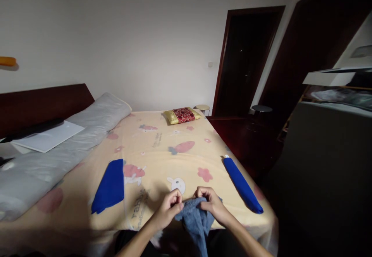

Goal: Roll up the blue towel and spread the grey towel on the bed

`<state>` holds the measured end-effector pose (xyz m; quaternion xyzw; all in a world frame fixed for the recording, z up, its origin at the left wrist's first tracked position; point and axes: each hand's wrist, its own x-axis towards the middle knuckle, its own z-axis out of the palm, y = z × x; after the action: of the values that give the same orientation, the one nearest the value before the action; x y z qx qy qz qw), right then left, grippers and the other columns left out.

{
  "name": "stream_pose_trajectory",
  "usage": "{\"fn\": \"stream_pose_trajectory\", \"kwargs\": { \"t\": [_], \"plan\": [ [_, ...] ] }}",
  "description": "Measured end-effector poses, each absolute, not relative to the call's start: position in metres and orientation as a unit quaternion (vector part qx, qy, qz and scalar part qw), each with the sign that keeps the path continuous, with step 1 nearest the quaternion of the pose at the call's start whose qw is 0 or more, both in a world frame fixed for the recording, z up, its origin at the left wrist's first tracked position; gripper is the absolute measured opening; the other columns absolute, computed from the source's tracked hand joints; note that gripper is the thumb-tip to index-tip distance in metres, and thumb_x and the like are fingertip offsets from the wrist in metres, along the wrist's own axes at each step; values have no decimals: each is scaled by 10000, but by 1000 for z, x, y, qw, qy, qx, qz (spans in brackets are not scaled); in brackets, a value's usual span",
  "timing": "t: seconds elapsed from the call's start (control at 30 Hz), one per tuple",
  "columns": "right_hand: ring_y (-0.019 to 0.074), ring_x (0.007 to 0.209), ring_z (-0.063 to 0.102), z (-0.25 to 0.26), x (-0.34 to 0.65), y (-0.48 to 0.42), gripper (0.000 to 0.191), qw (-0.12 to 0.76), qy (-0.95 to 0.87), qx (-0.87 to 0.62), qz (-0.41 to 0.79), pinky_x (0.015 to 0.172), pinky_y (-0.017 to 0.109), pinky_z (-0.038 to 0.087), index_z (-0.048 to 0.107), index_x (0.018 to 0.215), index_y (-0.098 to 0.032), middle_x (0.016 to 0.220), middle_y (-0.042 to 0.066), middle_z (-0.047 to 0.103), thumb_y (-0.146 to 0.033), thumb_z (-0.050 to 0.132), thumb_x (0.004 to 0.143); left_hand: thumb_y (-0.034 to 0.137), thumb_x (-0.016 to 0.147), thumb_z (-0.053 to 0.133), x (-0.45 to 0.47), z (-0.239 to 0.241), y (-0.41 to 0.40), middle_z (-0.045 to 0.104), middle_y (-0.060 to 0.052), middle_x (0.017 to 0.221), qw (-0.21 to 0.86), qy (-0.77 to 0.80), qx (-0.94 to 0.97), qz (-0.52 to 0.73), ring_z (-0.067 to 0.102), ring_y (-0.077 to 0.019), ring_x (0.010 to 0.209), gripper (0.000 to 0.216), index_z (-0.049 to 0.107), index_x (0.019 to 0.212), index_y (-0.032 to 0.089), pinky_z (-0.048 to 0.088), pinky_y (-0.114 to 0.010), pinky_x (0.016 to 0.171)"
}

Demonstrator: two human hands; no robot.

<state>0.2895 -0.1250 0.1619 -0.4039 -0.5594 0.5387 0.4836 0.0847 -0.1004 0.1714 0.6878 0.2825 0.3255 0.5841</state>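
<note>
Grey-blue cloth (195,220) hangs bunched over the bed's (162,148) near edge, between a flat folded blue cloth (109,187) and a rolled one (242,185). Left hand (168,208) and right hand (210,204) pinch its top edge; it looks ready for spreading flat.

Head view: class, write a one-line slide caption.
Left hand and right hand grip a grey-blue cloth over a cartoon-print yellow bedsheet.
</note>
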Motion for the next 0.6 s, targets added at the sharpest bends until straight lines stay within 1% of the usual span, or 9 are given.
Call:
{"fn": "stream_pose_trajectory", "kwargs": {
  "t": [0.07, 0.17, 0.27, 0.33, 0.4, 0.47, 0.53, 0.6],
  "plan": [
    [107, 560, 317, 162, 290, -125, 196, 487, -545, -400, 553, 547, 266, 232, 381, 564, -234, 550, -81, 379, -181, 564, 514, 562, 796, 605, 83, 175, -101, 342, 89, 617, 604, 282, 677, 312, 297, -96, 589, 383, 428, 755, 225, 225, -259, 570],
    [106, 568, 319, 166, 291, -126, 220, 495, -527, -385, 574, 548, 265, 227, 390, 582, -231, 556, -80, 391, -191, 596, 517, 553, 761, 649, 80, 180, -100, 370, 100, 584, 645, 275, 656, 277, 284, -89, 563, 383, 469, 833, 223, 208, -254, 560],
    [100, 560, 296, 174, 295, -127, 252, 515, -493, -375, 592, 537, 260, 213, 384, 605, -232, 559, -82, 390, -191, 617, 518, 490, 664, 753, 75, 185, -96, 471, 73, 685, 672, 266, 648, 239, 392, -103, 639, 431, 508, 896, 222, 288, -247, 611],
    [95, 549, 274, 181, 301, -127, 258, 527, -472, -371, 601, 524, 257, 195, 394, 627, -233, 560, -85, 377, -184, 621, 515, 418, 618, 792, 70, 189, -94, 524, 48, 779, 656, 276, 671, 206, 453, -130, 731, 430, 550, 909, 214, 337, -259, 671],
    [92, 542, 265, 187, 308, -126, 257, 535, -464, -372, 600, 516, 253, 187, 409, 649, -234, 562, -87, 366, -181, 625, 520, 388, 629, 779, 66, 192, -91, 533, 42, 776, 624, 300, 702, 168, 461, -141, 746, 351, 591, 858, 200, 348, -266, 683],
    [92, 542, 275, 193, 316, -126, 257, 538, -466, -375, 593, 515, 250, 194, 425, 673, -235, 569, -86, 369, -192, 643, 545, 411, 664, 744, 61, 195, -86, 520, 43, 726, 591, 338, 715, 156, 451, -139, 720, 281, 603, 774, 194, 346, -267, 668],
    [92, 546, 287, 196, 325, -125, 270, 546, -472, -376, 582, 518, 248, 203, 431, 688, -234, 580, -84, 377, -215, 676, 575, 459, 699, 709, 56, 197, -80, 486, 46, 674, 562, 367, 718, 183, 435, -133, 691, 293, 583, 676, 195, 338, -264, 654],
    [93, 563, 309, 199, 333, -124, 281, 550, -483, -375, 569, 527, 249, 217, 447, 711, -231, 610, -76, 402, -253, 710, 614, 497, 731, 675, 52, 197, -73, 446, 49, 642, 549, 372, 714, 224, 411, -120, 651, 369, 534, 575, 193, 318, -263, 629]
  ]
}}
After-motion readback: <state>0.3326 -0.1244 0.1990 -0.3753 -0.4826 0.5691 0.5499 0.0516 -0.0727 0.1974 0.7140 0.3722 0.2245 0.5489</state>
